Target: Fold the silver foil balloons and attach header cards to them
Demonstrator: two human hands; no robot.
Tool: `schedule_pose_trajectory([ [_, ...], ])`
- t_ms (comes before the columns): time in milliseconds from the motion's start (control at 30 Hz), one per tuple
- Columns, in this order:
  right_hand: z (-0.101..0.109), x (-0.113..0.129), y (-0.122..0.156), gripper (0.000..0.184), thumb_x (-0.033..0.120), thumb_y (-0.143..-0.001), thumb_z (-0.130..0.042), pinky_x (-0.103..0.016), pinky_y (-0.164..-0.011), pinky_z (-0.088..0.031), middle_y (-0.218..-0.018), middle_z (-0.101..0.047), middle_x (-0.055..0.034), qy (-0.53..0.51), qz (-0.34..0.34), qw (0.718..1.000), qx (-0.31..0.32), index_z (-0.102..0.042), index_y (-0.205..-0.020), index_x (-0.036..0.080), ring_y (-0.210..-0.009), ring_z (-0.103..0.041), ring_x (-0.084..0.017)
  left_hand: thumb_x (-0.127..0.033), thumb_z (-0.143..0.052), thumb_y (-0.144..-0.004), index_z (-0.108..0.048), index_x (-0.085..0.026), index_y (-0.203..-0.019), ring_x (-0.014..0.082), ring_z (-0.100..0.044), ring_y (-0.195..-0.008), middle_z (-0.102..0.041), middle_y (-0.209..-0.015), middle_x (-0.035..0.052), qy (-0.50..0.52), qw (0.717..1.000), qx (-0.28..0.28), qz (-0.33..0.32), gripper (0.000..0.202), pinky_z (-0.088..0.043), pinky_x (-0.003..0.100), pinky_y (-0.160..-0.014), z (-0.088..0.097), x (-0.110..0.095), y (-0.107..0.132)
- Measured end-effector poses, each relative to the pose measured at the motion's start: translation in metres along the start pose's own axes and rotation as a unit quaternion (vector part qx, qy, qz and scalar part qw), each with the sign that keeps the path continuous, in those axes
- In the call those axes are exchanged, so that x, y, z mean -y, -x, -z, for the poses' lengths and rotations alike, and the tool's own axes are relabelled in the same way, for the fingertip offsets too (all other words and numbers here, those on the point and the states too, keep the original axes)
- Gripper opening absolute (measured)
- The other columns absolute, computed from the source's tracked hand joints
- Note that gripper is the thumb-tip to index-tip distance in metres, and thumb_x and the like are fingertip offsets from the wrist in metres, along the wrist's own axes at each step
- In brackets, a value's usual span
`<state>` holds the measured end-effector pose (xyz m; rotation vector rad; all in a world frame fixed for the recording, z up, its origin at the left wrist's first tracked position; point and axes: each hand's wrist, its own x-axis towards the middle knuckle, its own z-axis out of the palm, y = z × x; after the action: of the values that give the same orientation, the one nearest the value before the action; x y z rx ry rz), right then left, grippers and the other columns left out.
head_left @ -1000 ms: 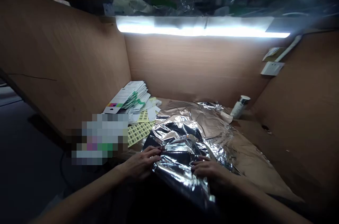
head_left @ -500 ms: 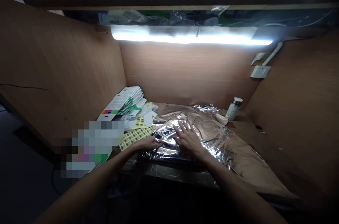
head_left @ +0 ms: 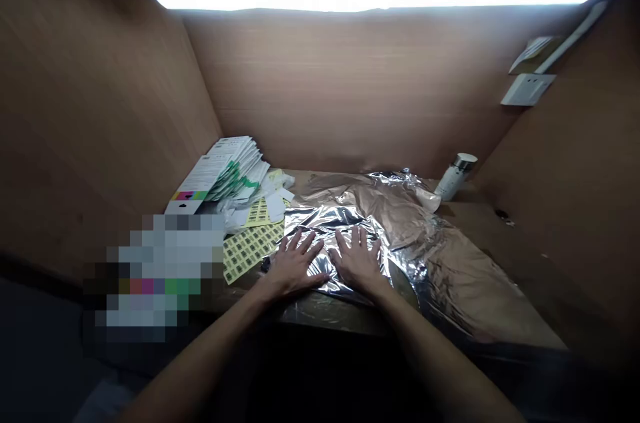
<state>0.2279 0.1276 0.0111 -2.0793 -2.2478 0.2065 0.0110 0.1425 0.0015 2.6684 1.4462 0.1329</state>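
Under both palms, a crumpled foil sheet (head_left: 425,263) lies across the desk (head_left: 480,223). Left hand (head_left: 295,264) and right hand (head_left: 357,260) press flat, fingers spread, just apart, clamping nothing. It looks light, slippery and easily creased; its edges seem the best hold.

The left hand (head_left: 295,263) and right hand (head_left: 357,260) lie flat, palms down, fingers spread and pointing forward, just beside each other, the left forearm (head_left: 200,350) and right forearm (head_left: 440,356) slanting inward from below
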Motion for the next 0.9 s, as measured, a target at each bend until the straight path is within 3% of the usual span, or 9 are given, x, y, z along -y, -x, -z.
schedule_pose_trajectory([
  [100,0.026,-0.001,-0.009,0.071,0.066,-0.102,-0.024,-0.080,-0.107,-0.008,-0.168,-0.017,-0.0231,0.010,0.008,0.998,0.056,-0.023,-0.163,0.030,-0.153,-0.011,-0.048,-0.087,-0.040,-0.085,-0.024,-0.036,-0.163,0.0441,-0.007,-0.156,-0.014,-0.172,0.0024,0.000,1.000,0.016,0.008,0.094,-0.007,0.069,-0.120,0.006,-0.002,-0.001],
  [200,0.064,-0.006,-0.030,0.066,0.059,-0.096,-0.053,-0.071,-0.111,-0.022,-0.157,-0.041,-0.0217,0.029,0.054,0.993,0.100,-0.043,-0.153,0.027,-0.144,-0.034,-0.045,-0.089,-0.036,-0.085,-0.024,-0.034,-0.163,0.0439,-0.007,-0.156,-0.013,-0.172,0.0037,-0.001,1.000,0.028,0.007,0.097,-0.008,0.069,-0.120,0.011,-0.007,0.000],
  [300,0.099,-0.007,-0.051,0.049,0.041,-0.076,-0.082,-0.051,-0.106,-0.040,-0.124,-0.069,-0.0151,0.039,0.101,0.982,0.153,-0.072,-0.118,0.020,-0.118,-0.061,-0.035,-0.088,-0.035,-0.086,-0.021,-0.034,-0.164,0.0441,-0.005,-0.156,-0.010,-0.172,0.0037,-0.003,0.999,0.040,0.006,0.096,-0.007,0.070,-0.120,0.010,-0.013,0.006],
  [400,0.126,-0.003,-0.058,0.030,0.030,-0.063,-0.089,-0.037,-0.083,-0.052,-0.084,-0.075,-0.0069,0.042,0.124,0.970,0.206,-0.076,-0.086,0.016,-0.082,-0.069,-0.025,-0.082,-0.045,-0.087,-0.018,-0.034,-0.164,0.0442,-0.006,-0.156,-0.011,-0.172,0.0054,-0.012,0.999,0.044,0.009,0.095,-0.011,0.070,-0.120,0.018,-0.019,0.013],
  [533,0.171,0.010,-0.035,0.014,0.020,-0.075,-0.078,-0.034,-0.078,-0.050,-0.089,-0.076,-0.0085,0.051,0.165,0.976,0.134,-0.077,-0.089,0.018,-0.083,-0.069,-0.025,-0.052,-0.072,-0.086,-0.021,-0.024,-0.164,0.0410,-0.005,-0.157,-0.016,-0.171,0.0118,-0.069,0.985,-0.153,0.027,0.098,-0.013,0.060,-0.124,0.080,-0.025,0.015],
  [600,0.196,0.016,-0.008,0.017,0.021,-0.088,-0.065,-0.040,-0.090,-0.048,-0.100,-0.075,-0.0131,0.054,0.184,0.980,0.044,-0.075,-0.102,0.018,-0.097,-0.068,-0.029,-0.037,-0.073,-0.087,-0.033,-0.018,-0.160,0.0387,-0.014,-0.156,-0.037,-0.163,0.0154,-0.088,0.966,-0.244,-0.002,0.086,-0.013,0.056,-0.125,0.126,-0.031,0.015],
  [667,0.207,0.020,0.028,0.025,0.020,-0.097,-0.051,-0.049,-0.098,-0.043,-0.097,-0.074,-0.0155,0.057,0.200,0.977,-0.056,-0.073,-0.107,0.018,-0.099,-0.067,-0.031,-0.030,-0.061,-0.095,-0.058,-0.019,-0.143,0.0367,-0.042,-0.143,-0.066,-0.133,0.0154,-0.083,0.967,-0.237,-0.034,0.049,-0.024,0.056,-0.120,0.162,-0.042,0.020],
  [767,0.176,0.020,0.088,0.031,0.010,-0.096,-0.044,-0.054,-0.098,-0.043,-0.088,-0.073,-0.0164,0.105,0.240,0.952,-0.156,-0.074,-0.101,0.017,-0.090,-0.067,-0.031,-0.020,-0.043,-0.103,-0.071,-0.019,-0.122,0.0328,-0.057,-0.126,-0.071,-0.122,0.0143,-0.085,0.973,-0.196,-0.089,0.033,-0.039,0.051,-0.108,0.159,-0.063,0.037],
  [900,0.064,0.004,0.143,0.030,0.007,-0.092,-0.050,-0.052,-0.098,-0.048,-0.112,-0.073,-0.0207,0.184,0.291,0.913,-0.219,-0.074,-0.110,0.014,-0.105,-0.067,-0.034,-0.014,-0.042,-0.102,-0.056,-0.018,-0.143,0.0310,-0.046,-0.141,-0.049,-0.156,0.0126,-0.089,0.967,-0.186,-0.151,0.044,-0.046,0.045,-0.104,0.065,-0.080,0.069],
])
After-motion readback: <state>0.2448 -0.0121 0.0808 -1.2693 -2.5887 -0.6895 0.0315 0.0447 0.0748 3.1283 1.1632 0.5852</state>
